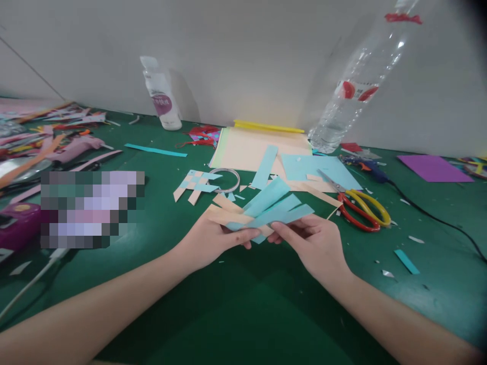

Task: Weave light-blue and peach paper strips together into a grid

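Light blue and peach paper strips (272, 205) cross one another between my two hands, above the green table. My left hand (218, 233) pinches them at the lower left, its thumb lying over the crossing. At the lower right, my right hand (310, 235) presses the blue ends between thumb and fingers. The free blue ends fan out up and to the right. Beyond my left hand lies a woven piece of blue and peach strips (196, 182), beside a roll of clear tape (227, 177). Fingers hide part of the weave.
Scissors with red and yellow handles (365, 209) lie right of my hands. Behind are peach paper sheets (243, 147), a blue sheet (319, 170), a white bottle (162, 94) and a tilted clear bottle (361, 81). A blurred-out object (91, 210) and many paper scraps lie left.
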Motion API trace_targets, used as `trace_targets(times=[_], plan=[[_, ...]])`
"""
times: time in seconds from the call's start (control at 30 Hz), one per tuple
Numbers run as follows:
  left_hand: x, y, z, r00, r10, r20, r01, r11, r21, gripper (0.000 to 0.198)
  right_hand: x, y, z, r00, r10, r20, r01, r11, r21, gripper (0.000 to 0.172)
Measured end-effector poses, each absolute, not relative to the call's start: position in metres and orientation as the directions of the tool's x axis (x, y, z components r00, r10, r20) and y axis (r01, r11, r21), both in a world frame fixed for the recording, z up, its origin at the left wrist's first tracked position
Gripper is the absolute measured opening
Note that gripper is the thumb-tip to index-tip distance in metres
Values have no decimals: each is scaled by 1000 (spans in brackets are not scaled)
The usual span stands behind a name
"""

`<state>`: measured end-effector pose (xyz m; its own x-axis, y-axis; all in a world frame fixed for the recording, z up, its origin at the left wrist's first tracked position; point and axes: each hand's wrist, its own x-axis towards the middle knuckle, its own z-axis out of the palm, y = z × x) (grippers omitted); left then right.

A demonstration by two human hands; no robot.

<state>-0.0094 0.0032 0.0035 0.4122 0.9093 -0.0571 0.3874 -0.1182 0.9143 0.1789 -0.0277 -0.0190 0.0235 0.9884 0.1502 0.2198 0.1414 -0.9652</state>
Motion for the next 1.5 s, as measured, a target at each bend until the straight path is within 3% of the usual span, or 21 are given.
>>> trace_targets(times=[0.23, 0.4, 0.63, 0.87, 1.17, 1.5], plan=[[-10, 3, 5, 391, 920, -23, 476, -181, 860, 31, 182, -28, -17, -16, 973, 230, 416, 216, -884, 19], [-11, 4, 4, 378, 926, 14, 442, -194, 876, 30, 182, -27, -17, -26, 967, 252, 451, 237, -861, 21], [-10, 4, 2, 368, 930, 13, 298, -131, 946, 10, 185, -27, -22, -15, 968, 250, 361, 239, -902, 18], [-12, 6, -3, 418, 908, 1, 249, -116, 962, 8, 181, -27, -22, -81, 975, 205, 156, 216, -964, 10], [-11, 6, -1, 508, 847, 159, 208, -300, 931, 8, 177, -28, -14, -98, 983, 153, 146, 166, -975, 4], [-10, 6, -5, 504, 857, 109, 175, -224, 959, 6, 173, -31, -18, -141, 981, 137, 69, 148, -987, 5]])
